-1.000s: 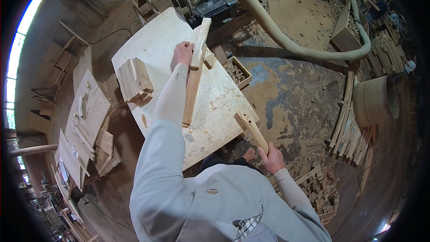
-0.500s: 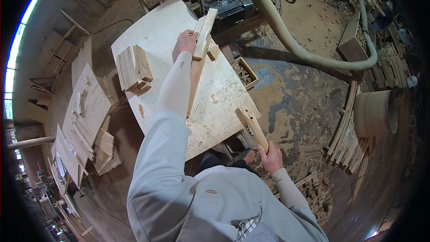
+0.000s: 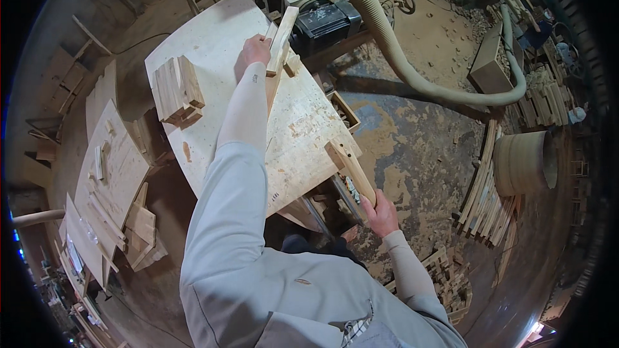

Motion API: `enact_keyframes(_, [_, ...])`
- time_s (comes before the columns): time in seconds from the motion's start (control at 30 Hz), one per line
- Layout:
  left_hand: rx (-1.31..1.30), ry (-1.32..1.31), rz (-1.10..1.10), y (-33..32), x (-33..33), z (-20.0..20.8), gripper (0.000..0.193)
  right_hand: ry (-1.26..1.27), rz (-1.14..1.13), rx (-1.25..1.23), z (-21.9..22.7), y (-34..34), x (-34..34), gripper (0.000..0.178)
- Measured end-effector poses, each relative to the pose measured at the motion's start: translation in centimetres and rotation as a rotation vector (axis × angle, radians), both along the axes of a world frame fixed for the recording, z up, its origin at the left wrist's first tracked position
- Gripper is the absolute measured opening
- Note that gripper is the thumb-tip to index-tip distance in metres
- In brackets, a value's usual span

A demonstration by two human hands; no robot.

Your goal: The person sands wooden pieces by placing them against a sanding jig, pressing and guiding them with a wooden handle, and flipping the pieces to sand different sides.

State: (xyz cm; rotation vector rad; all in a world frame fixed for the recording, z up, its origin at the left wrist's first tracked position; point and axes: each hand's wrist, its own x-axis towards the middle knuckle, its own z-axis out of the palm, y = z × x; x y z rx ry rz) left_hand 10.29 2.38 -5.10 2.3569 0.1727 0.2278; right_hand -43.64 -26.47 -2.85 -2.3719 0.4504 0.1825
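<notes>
On the pale worktable (image 3: pixel 219 32), my left hand (image 3: pixel 255 51) has its fingers curled at the left edge of a light wooden bar (image 3: pixel 284 37), with a narrow strip beside it. They appear closed on the wood, though the fingertips are partly hidden. My right hand (image 3: pixel 382 212) wraps round the near end of a long wooden piece (image 3: pixel 356 171), off the table's right corner. That piece has dark holes near its far end, where a shorter block lies crosswise. A small wood block (image 3: pixel 292 66) touches the bar's right side.
Left on the table stands a stack of short boards (image 3: pixel 177 90). A dark motor (image 3: pixel 322 20) sits beyond the far edge, with a thick hose (image 3: pixel 393 51) curving right. Long wood strips (image 3: pixel 480 187) and a round wooden drum (image 3: pixel 523 162) lie right. Panels (image 3: pixel 106 167) stand left.
The whole view has shifted, so table and hands appear slightly further left and higher. Both hands keep their grip with little visible movement relative to the table.
</notes>
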Motion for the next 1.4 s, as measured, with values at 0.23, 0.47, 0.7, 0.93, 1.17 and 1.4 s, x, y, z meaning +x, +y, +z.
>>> enact_keyframes(0.23, [0.059,-0.013,0.006,0.1,-0.4,0.3,0.039,-0.010,-0.015,0.053,1.1,0.0,-0.2,0.046])
enact_keyframes(0.47, [-0.163,0.006,-0.076,0.6,-0.6,-0.7,0.039,-0.019,-0.017,0.066,3.0,0.5,-0.1,0.043])
enact_keyframes(0.7, [0.234,-0.210,-0.144,1.4,-0.9,0.8,0.033,0.059,0.001,0.043,3.4,-0.2,-0.5,0.041])
enact_keyframes(0.93, [0.030,-0.046,-0.133,2.7,-1.8,-0.5,0.032,0.079,0.035,0.002,5.2,0.2,0.5,0.041])
enact_keyframes(1.17, [-0.151,0.049,-0.030,0.5,0.3,-0.9,0.028,0.125,0.035,-0.011,5.7,0.4,0.3,0.042])
enact_keyframes(1.4, [-0.211,0.068,0.019,-1.0,2.4,-0.6,0.025,0.096,0.031,0.022,4.3,0.1,-0.1,0.045])
